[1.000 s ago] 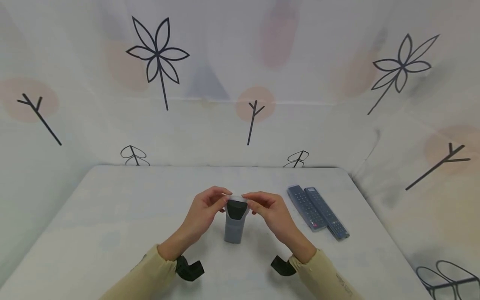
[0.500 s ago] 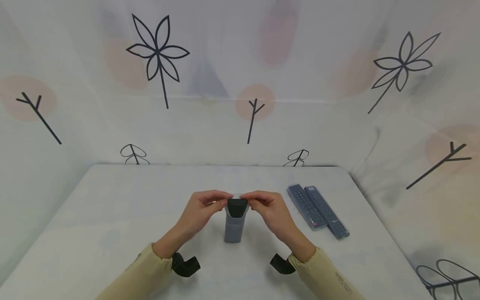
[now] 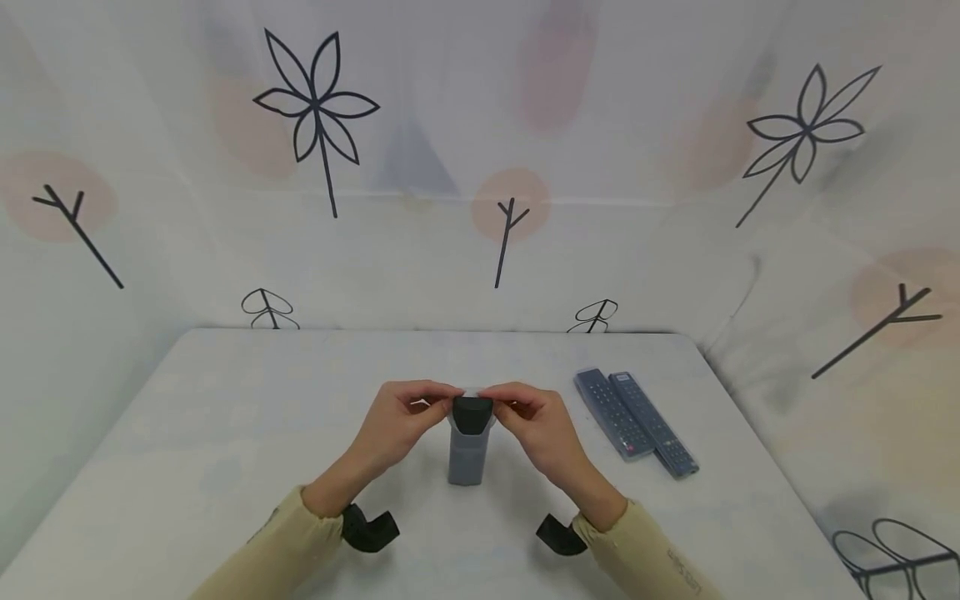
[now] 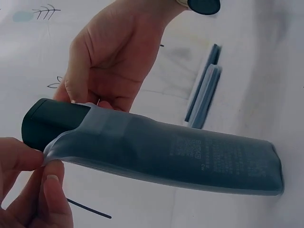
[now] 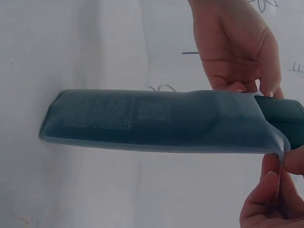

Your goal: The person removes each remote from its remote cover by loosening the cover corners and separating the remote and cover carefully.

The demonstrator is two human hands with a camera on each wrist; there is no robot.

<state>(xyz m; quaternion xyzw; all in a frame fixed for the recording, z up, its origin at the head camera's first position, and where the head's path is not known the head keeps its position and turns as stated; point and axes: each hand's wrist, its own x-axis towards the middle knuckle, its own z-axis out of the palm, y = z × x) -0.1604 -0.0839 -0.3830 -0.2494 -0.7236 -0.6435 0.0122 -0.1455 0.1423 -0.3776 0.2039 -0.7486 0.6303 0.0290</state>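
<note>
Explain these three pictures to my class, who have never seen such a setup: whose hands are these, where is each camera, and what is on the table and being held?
A person works with bare hands, wearing three cameras. The wide picture comes from the head; the two close-ups come from the wrists. The left hand and right hand each pinch the open rim of a translucent sleeve that covers most of a dark remote control, standing on end on the white table. The remote's top end sticks out of the sleeve. To the right, two more remotes lie side by side in similar covers.
</note>
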